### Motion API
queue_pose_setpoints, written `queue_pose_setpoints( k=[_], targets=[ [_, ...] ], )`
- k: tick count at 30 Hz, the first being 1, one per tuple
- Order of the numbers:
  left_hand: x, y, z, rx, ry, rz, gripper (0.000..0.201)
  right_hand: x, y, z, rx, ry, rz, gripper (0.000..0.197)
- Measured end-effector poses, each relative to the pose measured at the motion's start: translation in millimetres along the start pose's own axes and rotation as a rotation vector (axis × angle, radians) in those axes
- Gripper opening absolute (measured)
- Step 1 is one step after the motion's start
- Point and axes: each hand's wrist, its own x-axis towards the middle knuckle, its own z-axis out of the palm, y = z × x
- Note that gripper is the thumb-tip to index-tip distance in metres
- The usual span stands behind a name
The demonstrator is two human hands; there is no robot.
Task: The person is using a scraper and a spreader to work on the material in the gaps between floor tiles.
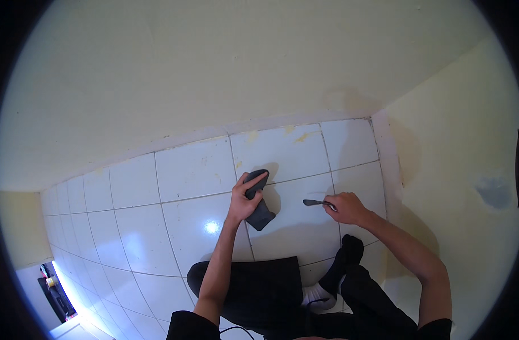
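Observation:
My left hand (pixel 246 199) is closed around a folded dark grey cloth (pixel 259 216), held just over the white floor tiles (pixel 197 170). Part of the cloth is hidden by my fingers; one end sticks up past my fingertips and the other hangs below the palm. To the right, my right hand (pixel 345 208) grips the handle of a small dark spoon-shaped tool (pixel 312 202). Its rounded end points left toward the cloth, apart from it. Yellowish smears (pixel 302 137) mark the tiles near the foot of the wall.
A cream wall (pixel 214 68) runs along the far side and meets another wall (pixel 452 136) at the right, which bears a grey patch (pixel 493 192). My bent legs (pixel 259 289) and dark-socked foot (pixel 350 249) take up the near floor. Bright light enters at lower left.

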Motion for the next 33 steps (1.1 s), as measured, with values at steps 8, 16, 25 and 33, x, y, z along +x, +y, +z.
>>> queue_pose_setpoints(
  k=[8, 16, 25, 33],
  targets=[
    [11, -20, -8, 0.033, 0.160, 0.002, 0.054, -2, -6, 15, 0.022, 0.138, -0.185, 0.031],
    [17, -22, -6, 0.130, 0.196, 0.073, 0.054, 23, -6, 9, -0.020, 0.218, -0.255, 0.047],
    [23, -18, 9, 0.295, 0.171, 0.078, 0.054, 31, -25, 2, -0.109, 0.178, -0.333, 0.067],
    [18, -24, 18, 0.325, 0.219, 0.064, 0.056, 48, -55, -87, -0.431, -0.124, -0.390, 0.054]
  ],
)
